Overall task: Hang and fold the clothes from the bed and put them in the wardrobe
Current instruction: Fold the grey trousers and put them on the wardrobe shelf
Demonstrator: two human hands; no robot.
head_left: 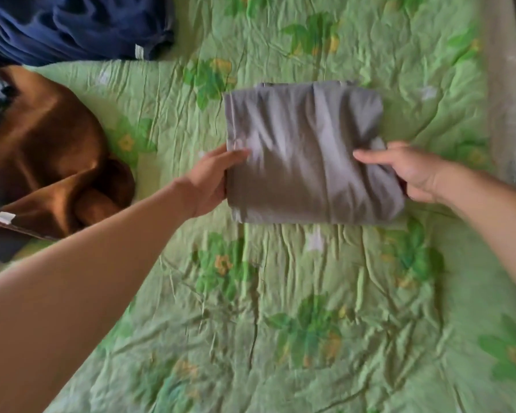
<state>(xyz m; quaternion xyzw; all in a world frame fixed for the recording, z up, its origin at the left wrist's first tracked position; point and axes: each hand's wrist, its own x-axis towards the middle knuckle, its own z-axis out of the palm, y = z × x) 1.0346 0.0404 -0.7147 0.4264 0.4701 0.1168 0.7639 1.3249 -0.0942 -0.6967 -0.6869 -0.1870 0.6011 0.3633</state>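
Bare forearms reach in from the near edge. The left hand (pixel 212 180) grips the left edge of the folded grey garment (pixel 307 153), thumb on top and the other fingers hidden beneath. The right hand (pixel 411 171) pinches the right edge the same way. The garment sits mid-bed on the green quilt (pixel 280 308); whether it is lifted clear I cannot tell. It looks light, soft and limp, likely to sag and spill its folds if carried by one edge, so hold both sides or slide flat palms under. A brown garment (pixel 51 162) and a navy garment (pixel 72 25) lie unfolded at the left.
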